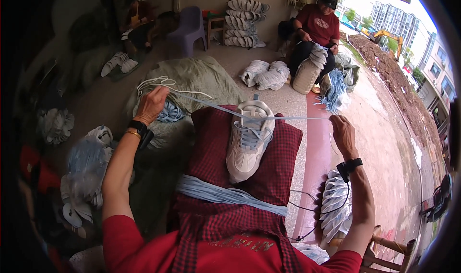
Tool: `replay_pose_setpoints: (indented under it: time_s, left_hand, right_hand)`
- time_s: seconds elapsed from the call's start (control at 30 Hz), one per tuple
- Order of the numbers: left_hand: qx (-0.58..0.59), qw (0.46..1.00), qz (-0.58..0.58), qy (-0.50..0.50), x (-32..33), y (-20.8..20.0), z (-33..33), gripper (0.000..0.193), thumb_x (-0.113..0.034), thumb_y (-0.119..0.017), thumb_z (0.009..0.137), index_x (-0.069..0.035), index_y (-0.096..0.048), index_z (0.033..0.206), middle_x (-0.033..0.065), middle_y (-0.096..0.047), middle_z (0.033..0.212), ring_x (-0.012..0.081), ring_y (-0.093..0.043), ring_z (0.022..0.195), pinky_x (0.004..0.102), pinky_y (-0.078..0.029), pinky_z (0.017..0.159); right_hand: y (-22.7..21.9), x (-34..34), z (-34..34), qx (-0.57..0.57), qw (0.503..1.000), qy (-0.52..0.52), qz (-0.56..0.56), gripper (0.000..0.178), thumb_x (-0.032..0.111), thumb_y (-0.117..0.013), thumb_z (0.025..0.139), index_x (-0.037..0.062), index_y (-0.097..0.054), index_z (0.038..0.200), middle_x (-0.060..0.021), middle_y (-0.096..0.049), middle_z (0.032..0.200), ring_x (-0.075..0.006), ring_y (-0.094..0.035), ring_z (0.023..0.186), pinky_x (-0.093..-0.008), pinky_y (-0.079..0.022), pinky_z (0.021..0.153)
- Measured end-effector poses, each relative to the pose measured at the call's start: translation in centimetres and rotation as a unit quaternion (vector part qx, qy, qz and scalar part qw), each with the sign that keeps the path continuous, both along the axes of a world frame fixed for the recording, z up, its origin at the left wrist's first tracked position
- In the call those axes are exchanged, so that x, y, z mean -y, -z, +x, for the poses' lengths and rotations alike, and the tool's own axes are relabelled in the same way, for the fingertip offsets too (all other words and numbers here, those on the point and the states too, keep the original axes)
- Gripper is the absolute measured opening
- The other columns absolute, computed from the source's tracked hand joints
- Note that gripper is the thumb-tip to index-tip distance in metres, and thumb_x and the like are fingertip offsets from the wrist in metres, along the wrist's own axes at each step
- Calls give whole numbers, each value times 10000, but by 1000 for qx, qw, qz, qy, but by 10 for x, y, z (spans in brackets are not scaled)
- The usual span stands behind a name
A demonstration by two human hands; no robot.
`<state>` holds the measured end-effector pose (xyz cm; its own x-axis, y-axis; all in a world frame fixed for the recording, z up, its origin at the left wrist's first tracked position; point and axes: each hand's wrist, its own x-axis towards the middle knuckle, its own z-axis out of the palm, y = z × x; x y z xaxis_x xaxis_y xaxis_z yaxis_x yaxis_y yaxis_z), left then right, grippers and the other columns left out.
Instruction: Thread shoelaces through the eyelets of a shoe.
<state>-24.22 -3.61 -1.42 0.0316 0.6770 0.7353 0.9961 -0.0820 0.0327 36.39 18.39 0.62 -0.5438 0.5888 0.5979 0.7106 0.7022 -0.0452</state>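
A white and beige sneaker point(241, 158) rests on my lap, toe toward me, on a red-and-black checked apron point(207, 145). Light blue lace runs through its eyelets, and a long blue shoelace point(297, 117) stretches out to both sides from its upper part. My left hand point(152, 104), raised at the left, is closed on one side of this lace. A white cord point(161, 80) loops beside those fingers; whether they grip it too I cannot tell. Out at the right, my right hand point(343, 131) pinches the lace's other end. A bundle of blue laces point(225, 193) lies across my lap.
Beyond my knees lie a greenish sack point(201, 73) and coiled blue laces point(170, 113). Stacked shoe parts point(336, 203) stand by my right arm, more shoes point(98, 162) at left. A co-worker point(317, 28) sits far right; another person point(139, 16) sits far left. A black cable point(319, 211) hangs at right.
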Motion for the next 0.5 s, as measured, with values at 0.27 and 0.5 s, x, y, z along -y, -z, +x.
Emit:
replay_pose_setpoints:
  time_s: [0.27, 0.5]
  left_hand:
    - [16, 998, 53, -32, -4, 21, 8, 151, 26, -606, 878, 13, -660, 1018, 132, -513, 935, 339, -548, 882, 427, -458, 785]
    - [171, 984, 50, 16, -37, 1, 62, 185, 40, -586, 847, 10, -695, 993, 131, -603, 918, 308, -622, 814, 396, -497, 725]
  right_hand:
    - [14, 12, 23, -76, 970, 178, 144, 114, 73, -624, 926, 77, -706, 1005, -120, -630, 947, -304, -611, 914, -397, -513, 759]
    - [30, 47, -30, -430, 897, -71, -82, 185, -25, -599, 921, -6, -679, 1086, -81, -711, 1017, -137, -697, 878, -261, -527, 673]
